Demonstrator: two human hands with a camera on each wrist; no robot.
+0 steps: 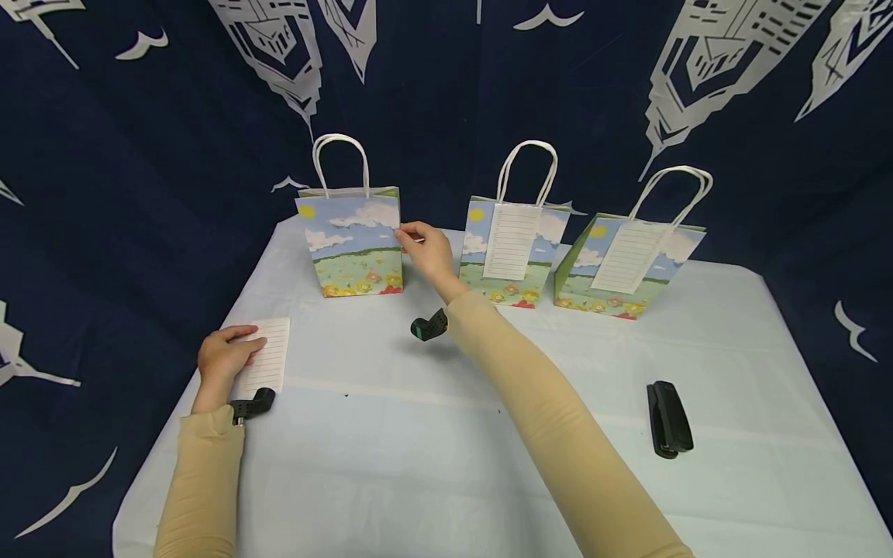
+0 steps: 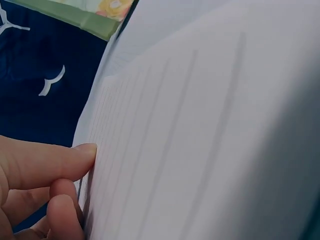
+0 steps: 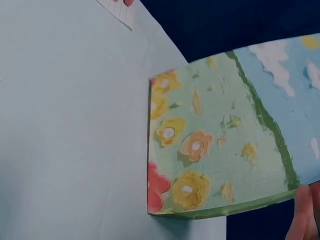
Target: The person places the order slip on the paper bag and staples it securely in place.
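Note:
My left hand (image 1: 223, 356) pinches the left edge of a white lined sheet of paper (image 1: 274, 349) at the table's left side. In the left wrist view, the lined paper (image 2: 165, 125) fills most of the picture, with the fingertips at its edge. My right hand (image 1: 429, 252) reaches forward and grips the right side edge of the leftmost paper gift bag (image 1: 356, 248), which stands upright with its white handles up. The right wrist view has this bag's flowered front (image 3: 215, 135) up close, with fingers (image 3: 300, 212) at its side edge.
Two similar gift bags, a middle one (image 1: 474, 263) and a right one (image 1: 579, 283), stand at the back, each with a lined sheet on its front. A black stapler (image 1: 671, 418) lies at the right. Dark patterned cloth (image 1: 446, 101) hangs behind the white-covered table (image 1: 391, 465).

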